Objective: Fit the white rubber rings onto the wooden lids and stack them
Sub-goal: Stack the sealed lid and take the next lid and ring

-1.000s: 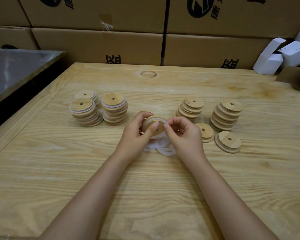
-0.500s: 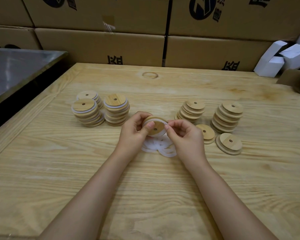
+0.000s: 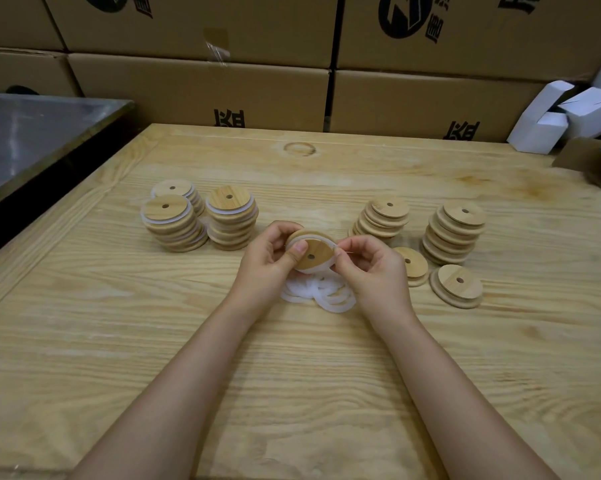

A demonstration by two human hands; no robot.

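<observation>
My left hand (image 3: 269, 263) grips a round wooden lid (image 3: 314, 252) with a centre hole, thumb lying across its face. A white rubber ring (image 3: 328, 242) runs round the lid's rim, and my right hand (image 3: 371, 268) pinches that ring at the lid's right edge. Under both hands lies a loose pile of white rings (image 3: 321, 294) on the wooden table (image 3: 292, 375). At the left stand three stacks of lids with white rings (image 3: 174, 223). To the right are two stacks of bare lids (image 3: 453, 232) and two single bare lids (image 3: 456, 285).
Cardboard boxes (image 3: 202, 88) are piled along the table's far edge. White cartons (image 3: 565, 116) lie at the far right corner. A metal-topped surface (image 3: 32, 133) adjoins the table on the left, with a dark gap between them.
The lid has tilted so more of its face with the centre hole shows. My right fingers have worked along the ring at the lid's right edge. The stacks have not moved.
</observation>
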